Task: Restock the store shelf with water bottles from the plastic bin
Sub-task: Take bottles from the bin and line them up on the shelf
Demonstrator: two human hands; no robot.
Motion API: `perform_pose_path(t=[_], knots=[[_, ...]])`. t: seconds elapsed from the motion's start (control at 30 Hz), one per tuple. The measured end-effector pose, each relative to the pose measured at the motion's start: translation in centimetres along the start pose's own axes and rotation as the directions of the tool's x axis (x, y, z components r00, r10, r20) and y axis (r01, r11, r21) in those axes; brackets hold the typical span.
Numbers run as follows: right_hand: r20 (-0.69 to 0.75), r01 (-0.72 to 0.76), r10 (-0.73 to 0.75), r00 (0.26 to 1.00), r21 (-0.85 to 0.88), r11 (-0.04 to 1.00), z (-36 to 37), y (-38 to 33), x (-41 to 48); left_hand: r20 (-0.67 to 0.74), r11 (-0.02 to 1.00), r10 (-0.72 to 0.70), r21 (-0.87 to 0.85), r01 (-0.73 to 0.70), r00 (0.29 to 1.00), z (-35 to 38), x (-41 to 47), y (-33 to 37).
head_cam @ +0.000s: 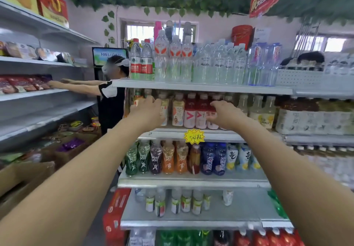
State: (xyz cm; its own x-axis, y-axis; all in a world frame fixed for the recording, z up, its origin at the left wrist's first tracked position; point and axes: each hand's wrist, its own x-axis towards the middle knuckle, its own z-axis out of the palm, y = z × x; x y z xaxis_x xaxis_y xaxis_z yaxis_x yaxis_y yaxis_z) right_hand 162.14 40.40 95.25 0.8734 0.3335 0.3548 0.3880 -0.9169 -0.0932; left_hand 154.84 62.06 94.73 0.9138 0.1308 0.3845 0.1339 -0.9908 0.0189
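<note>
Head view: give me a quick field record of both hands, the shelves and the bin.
left hand: on second metal shelf, among pale-labelled bottles; grip unclear
right hand: fingers curled round pink-labelled red-capped plastic bottle, same shelf
top metal shelf: row of clear plastic water bottles
plastic bin: not in view
other person: reaching into left-hand shelving

Reaching up with both bare arms to the second shelf [164, 133] of drinks, touching bottles [147, 92] at the row's left end with the left hand [147, 110], grip unclear, curling the right hand [225, 115] round a red bottle [212, 113], beneath the top shelf's [201, 87] water bottles [220, 63], beside another person [113, 96] handling packets [24, 84].
</note>
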Motion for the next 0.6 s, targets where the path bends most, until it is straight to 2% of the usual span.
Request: perform_pose_path(t=[0.13,0.27,0.37,0.6], knots=[[0.029,0.028,-0.029,0.999,0.054,0.998,1.8,0.4,-3.6,0.018,1.0,0.013,-0.019,-0.013,1.0,0.7,-3.3,1.0],[0.052,0.005,-0.004,0.999,-0.017,1.0,4.3,0.2,-6.3,0.054,0.999,0.031,-0.037,-0.029,0.998,2.6,-6.1,1.0],[0.122,-0.035,0.034,0.992,0.012,0.999,6.5,-0.5,-8.2,0.089,0.993,0.042,-0.111,-0.032,0.995,4.8,-8.0,0.5],[0.245,-0.062,0.072,0.967,-0.05,0.997,14.5,-1.1,-12.5,0.209,0.993,0.041,-0.113,-0.017,0.977,11.5,-12.9,-1.6]])
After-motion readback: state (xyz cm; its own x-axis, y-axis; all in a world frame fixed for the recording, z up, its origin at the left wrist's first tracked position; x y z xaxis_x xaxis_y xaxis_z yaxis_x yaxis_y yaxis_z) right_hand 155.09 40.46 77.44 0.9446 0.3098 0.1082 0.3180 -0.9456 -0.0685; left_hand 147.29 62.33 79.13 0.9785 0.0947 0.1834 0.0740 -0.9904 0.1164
